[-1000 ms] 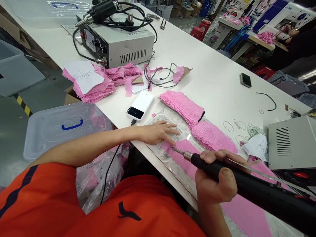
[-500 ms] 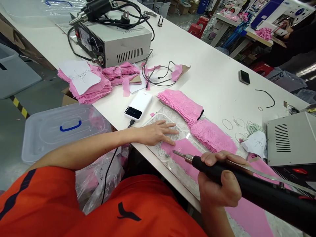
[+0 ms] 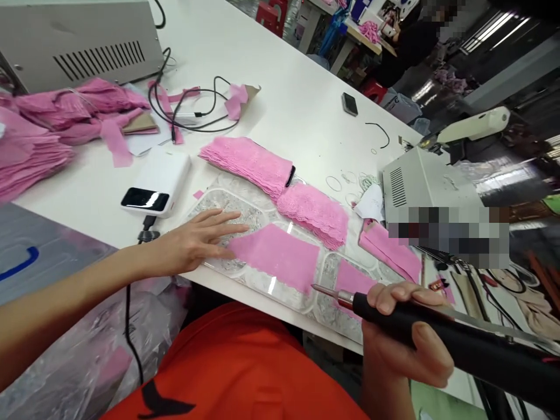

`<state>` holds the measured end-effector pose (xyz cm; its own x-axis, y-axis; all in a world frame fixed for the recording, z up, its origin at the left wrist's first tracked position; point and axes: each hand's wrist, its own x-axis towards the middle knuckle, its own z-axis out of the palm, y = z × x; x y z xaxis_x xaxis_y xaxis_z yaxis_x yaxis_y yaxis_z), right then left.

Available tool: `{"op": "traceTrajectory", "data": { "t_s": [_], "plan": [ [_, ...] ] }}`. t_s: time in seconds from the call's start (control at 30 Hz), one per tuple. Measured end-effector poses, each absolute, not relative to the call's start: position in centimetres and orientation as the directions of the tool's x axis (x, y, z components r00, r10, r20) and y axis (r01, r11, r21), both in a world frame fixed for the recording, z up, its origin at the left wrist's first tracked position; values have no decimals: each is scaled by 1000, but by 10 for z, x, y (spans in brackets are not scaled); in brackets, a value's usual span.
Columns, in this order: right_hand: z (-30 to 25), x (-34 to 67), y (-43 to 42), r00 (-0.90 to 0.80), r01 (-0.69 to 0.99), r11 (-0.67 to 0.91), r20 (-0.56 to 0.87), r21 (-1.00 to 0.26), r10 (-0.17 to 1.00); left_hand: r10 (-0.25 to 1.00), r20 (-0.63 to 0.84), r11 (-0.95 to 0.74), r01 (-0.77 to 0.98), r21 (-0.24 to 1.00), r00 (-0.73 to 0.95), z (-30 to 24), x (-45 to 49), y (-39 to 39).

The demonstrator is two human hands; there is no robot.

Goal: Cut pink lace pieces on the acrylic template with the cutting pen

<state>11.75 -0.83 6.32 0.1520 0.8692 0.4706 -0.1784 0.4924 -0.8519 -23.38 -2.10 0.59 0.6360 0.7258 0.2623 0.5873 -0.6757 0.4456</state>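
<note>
My left hand [image 3: 195, 242] lies flat with fingers spread on a clear plastic sheet [image 3: 238, 204] near the table's front edge, its fingertips at the left end of a pink lace piece [image 3: 275, 256]. My right hand [image 3: 405, 341] is wrapped round a black hand tool [image 3: 455, 341] with a metal tip [image 3: 326, 291]. The tip hovers just right of that pink piece, close above the sheet. Two stacks of pink lace [image 3: 249, 163] [image 3: 315, 213] lie just beyond.
A white power bank [image 3: 157, 186] with its cable sits left of the sheet. Grey control boxes stand at the far left [image 3: 79, 41] and at the right [image 3: 424, 186]. Pink fabric piles [image 3: 52, 125], loose cables [image 3: 192, 111] and a small dark device [image 3: 349, 104] lie on the white table [image 3: 284, 76].
The camera swung right and moved closer. The pink piece now lies further left of the tool's tip. My left hand stays flat on the sheet, my right still grips the tool.
</note>
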Motion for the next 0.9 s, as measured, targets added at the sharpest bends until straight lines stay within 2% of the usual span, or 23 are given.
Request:
{"op": "traceTrajectory", "data": {
  "t_s": [0.13,0.4,0.57,0.7,0.9],
  "plan": [
    [61,118,-15,97,-188,466,456,-865,885,717,265,-688,595,416,645,9,-233,-21],
    [59,122,-20,48,-166,436,434,-885,900,733,282,-672,596,439,619,18,-233,-21],
    [59,123,-19,132,-156,437,420,-886,898,722,270,-683,591,429,637,18,-231,-19],
    [58,121,-18,222,-160,413,375,-897,900,745,269,-655,591,471,611,17,-229,-16],
    [61,97,-6,202,-169,415,381,-894,903,786,145,-597,677,431,601,19,-216,4]
  ]
}}
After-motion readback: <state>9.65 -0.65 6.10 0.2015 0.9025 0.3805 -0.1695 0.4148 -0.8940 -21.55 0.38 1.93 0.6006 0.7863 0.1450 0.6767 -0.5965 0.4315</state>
